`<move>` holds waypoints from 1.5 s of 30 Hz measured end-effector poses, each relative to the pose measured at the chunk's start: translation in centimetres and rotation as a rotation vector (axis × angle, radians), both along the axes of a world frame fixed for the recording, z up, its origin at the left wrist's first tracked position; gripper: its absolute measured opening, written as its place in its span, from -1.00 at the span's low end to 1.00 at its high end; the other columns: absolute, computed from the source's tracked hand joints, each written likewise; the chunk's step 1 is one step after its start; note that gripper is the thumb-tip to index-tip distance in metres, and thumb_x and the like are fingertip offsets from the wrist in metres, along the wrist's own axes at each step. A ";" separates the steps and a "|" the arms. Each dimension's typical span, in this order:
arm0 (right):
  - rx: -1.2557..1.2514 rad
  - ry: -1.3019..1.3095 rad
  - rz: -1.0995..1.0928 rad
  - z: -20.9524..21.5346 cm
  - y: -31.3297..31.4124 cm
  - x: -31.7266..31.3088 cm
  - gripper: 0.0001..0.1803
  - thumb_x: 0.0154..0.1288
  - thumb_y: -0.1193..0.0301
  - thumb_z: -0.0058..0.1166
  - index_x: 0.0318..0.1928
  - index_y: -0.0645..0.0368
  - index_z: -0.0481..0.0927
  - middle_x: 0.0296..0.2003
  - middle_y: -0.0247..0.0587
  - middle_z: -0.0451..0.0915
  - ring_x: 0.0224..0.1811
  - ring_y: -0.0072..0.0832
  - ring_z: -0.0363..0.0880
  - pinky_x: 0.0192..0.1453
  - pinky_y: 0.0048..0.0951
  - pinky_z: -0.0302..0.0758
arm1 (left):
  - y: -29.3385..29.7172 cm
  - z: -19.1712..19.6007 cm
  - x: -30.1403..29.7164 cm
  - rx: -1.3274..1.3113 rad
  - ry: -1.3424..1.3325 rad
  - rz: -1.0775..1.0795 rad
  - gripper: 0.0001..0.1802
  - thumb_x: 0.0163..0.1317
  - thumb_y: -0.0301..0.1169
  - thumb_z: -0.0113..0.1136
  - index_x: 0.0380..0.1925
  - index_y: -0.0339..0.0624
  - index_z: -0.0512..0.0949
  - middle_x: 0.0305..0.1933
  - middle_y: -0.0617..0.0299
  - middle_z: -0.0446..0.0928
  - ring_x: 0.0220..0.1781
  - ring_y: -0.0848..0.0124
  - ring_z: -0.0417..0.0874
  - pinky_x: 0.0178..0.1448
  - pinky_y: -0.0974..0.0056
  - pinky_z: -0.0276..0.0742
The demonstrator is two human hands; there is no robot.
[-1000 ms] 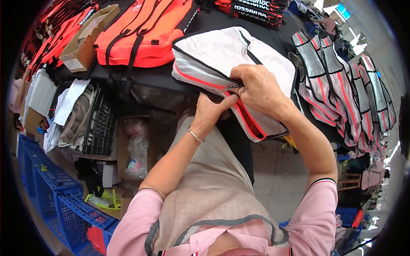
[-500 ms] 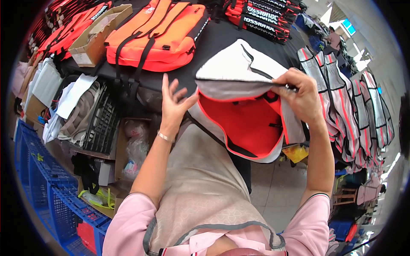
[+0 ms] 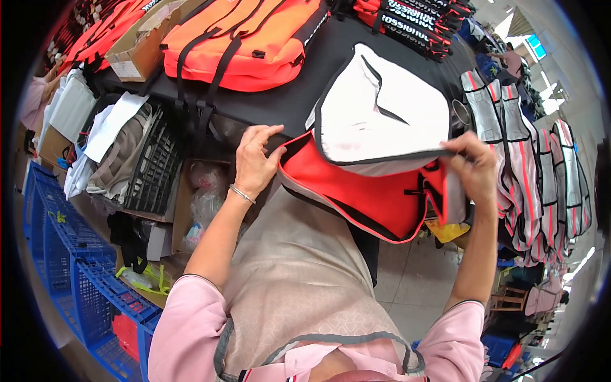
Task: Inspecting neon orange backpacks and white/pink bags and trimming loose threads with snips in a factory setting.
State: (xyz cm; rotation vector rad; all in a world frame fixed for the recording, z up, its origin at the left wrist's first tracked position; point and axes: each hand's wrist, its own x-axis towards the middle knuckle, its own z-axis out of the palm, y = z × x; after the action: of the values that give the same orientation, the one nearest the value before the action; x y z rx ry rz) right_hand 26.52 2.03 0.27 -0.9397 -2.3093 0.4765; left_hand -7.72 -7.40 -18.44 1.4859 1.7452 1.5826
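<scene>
A grey-and-white bag (image 3: 382, 121) with black edging and a red lining (image 3: 356, 191) lies unfastened in front of me. Its white flap is raised, showing a dark curved slit. My right hand (image 3: 474, 169) pinches the bag's right edge, near the flap's corner. At the opposite end of the opening is my left hand (image 3: 256, 162), fingers slightly bent and apart from the thumb. The left thumb tip meets the red rim, and I see nothing gripped there.
An orange backpack (image 3: 254, 60) rests on the black table (image 3: 289, 114), beside a cardboard box (image 3: 137, 57). Left are a black crate (image 3: 149, 169) of cloth and blue plastic baskets (image 3: 57, 254). Grey bag pieces (image 3: 503, 146) hang at the right; dark bundles (image 3: 407, 25) lie behind.
The white flap has swung farther back and spread flatter. My right hand has moved right and down along the bag's edge; my left hand's fingers have curled inward.
</scene>
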 end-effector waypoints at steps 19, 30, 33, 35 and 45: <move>-0.178 -0.078 0.254 -13.8 -8.4 -1.9 -0.71 -0.02 0.66 0.35 -0.21 0.23 0.68 -0.42 -0.18 0.61 -0.42 -0.36 0.62 -0.40 -0.43 0.50 | 0.9 3.9 1.6 -0.577 -0.771 -0.544 -0.41 0.03 -0.37 0.49 0.03 -0.47 0.52 -0.05 0.07 0.63 -0.05 0.38 0.65 0.10 0.31 0.56; -0.542 0.401 0.078 -15.7 -7.5 -6.1 -0.60 -0.08 0.46 0.52 -0.15 0.16 0.69 -0.40 -0.26 0.61 -0.39 -0.55 0.57 -0.36 -0.52 0.49 | -1.5 -1.5 -0.8 -0.462 -1.271 -0.316 -0.52 0.19 -0.57 0.24 0.14 -0.43 0.44 0.06 0.04 0.59 0.07 0.21 0.64 0.23 0.14 0.54; -0.562 0.399 0.111 -15.6 -8.0 -9.0 -0.69 0.02 0.37 0.47 -0.25 0.23 0.68 -0.41 -0.19 0.62 -0.39 -0.41 0.61 -0.30 -0.42 0.52 | -5.7 -4.8 -3.0 -0.301 -1.429 -0.173 -0.40 0.18 -0.61 0.18 0.28 -0.34 0.35 0.25 0.06 0.49 0.25 0.17 0.53 0.40 0.07 0.39; -0.658 0.465 0.032 -18.3 -7.5 -10.1 -0.79 0.12 0.40 0.39 -0.29 0.24 0.68 -0.43 -0.28 0.63 -0.37 -0.54 0.58 -0.26 -0.48 0.51 | -6.3 -3.9 -1.9 -0.328 -1.325 -0.172 -0.38 0.18 -0.63 0.18 0.30 -0.33 0.32 0.27 0.07 0.47 0.26 0.19 0.53 0.41 0.09 0.38; -0.595 0.301 -0.086 -12.6 -5.7 -9.9 -0.68 0.32 0.41 0.20 0.03 0.27 0.56 -0.16 -0.04 0.60 -0.16 -0.36 0.57 -0.09 -0.41 0.52 | -3.0 -0.7 3.1 -0.446 -1.290 -0.387 -0.44 0.06 -0.60 0.38 0.13 -0.30 0.48 0.04 0.14 0.60 0.04 0.34 0.63 0.20 0.22 0.52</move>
State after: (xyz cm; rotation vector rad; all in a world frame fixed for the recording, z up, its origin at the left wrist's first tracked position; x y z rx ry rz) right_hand 16.57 -3.68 -12.29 -1.1360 -1.8696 1.2194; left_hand -4.64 -10.41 -19.13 0.3117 0.8535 1.2829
